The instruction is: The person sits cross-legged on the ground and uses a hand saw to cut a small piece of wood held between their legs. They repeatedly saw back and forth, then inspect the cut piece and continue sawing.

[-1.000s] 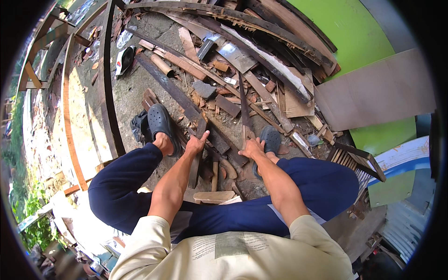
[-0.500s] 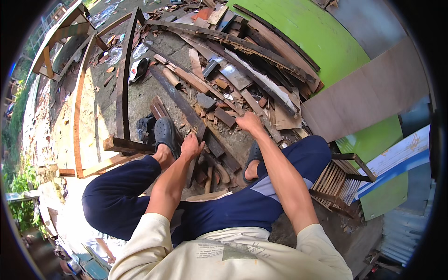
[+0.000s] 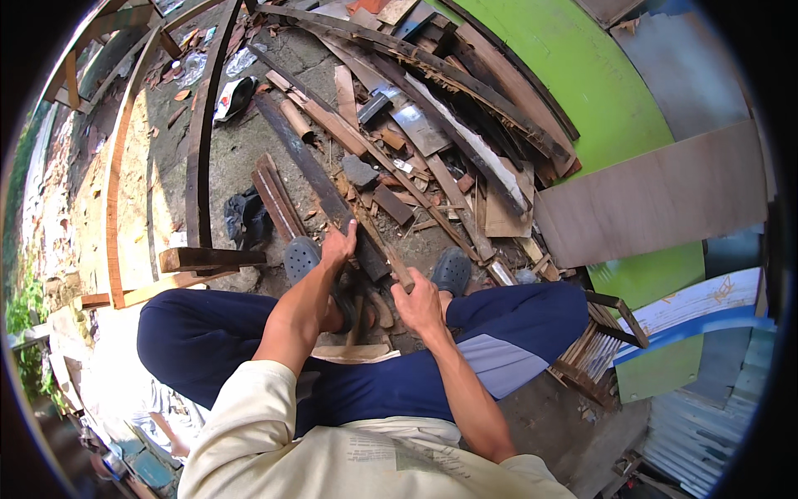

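My left hand (image 3: 336, 247) is closed on the edge of a long dark wooden plank (image 3: 312, 173), its thumb pointing up along the wood and its other fingers mostly hidden. Just to the right, my right hand (image 3: 418, 304) grips the near end of a narrow brown wooden stick (image 3: 400, 269). The stick slants away to the upper left, beside the plank; I cannot tell where its far end stops. Both hands are low between my bent knees, close to my grey clogs (image 3: 451, 271). Short wood pieces lie beneath the plank.
Ahead to the right is a heap of splintered boards (image 3: 465, 137). A grey stone chunk (image 3: 359, 171) lies among scraps. At the left stands a wooden frame (image 3: 199, 158), with a black plastic bag (image 3: 247, 218) beside it. Green panels (image 3: 590, 91) and a slatted wooden piece (image 3: 586, 353) lie rightward.
My right hand has moved back toward me and left from the long strip, and now grips a stick. The left hand stays at the plank. The view has shifted slightly.
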{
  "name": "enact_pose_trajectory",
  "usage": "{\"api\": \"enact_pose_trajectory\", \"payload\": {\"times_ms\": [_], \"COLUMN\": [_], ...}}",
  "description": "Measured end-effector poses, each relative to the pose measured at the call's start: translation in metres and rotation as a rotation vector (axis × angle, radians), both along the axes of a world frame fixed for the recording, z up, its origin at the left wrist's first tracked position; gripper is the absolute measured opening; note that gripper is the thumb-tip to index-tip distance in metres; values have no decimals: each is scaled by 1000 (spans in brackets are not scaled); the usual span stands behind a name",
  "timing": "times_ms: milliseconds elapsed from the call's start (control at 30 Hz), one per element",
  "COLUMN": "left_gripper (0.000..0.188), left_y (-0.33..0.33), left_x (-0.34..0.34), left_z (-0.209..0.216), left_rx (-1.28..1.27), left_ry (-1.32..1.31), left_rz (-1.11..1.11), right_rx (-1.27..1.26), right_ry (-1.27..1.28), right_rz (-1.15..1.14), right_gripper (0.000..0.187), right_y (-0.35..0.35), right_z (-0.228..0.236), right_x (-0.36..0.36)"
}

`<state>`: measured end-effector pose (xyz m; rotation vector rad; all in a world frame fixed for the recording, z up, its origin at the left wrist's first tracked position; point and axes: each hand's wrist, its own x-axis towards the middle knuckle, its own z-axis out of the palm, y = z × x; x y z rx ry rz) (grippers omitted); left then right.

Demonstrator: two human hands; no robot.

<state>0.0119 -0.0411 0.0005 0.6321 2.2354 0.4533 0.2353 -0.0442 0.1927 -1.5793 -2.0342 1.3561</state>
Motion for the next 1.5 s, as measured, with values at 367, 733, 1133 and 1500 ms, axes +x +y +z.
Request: {"api": "enact_pose_trajectory", "payload": {"times_ms": [367,733,1133,1500], "left_gripper": [122,124,108,93], "left_y": [17,22,18,22], "left_x": [-6,-17,-11,-4], "left_z": [-15,-19,-24,-17], "left_rx": [-260,-270,-212,-219], "left_ry": [-102,-150,-77,5], "left_rz": [196,192,161,310], "right_rx": [-140,-110,-51,-47], "right_ry": [29,79,140,205], "right_rz": [-97,-55,-4,-102], "right_gripper": [45,46,45,45], "right_y": [-19,-22,16,8], "right_z": [13,53,-10,17], "right_x": [-17,-19,-45,-29]}}
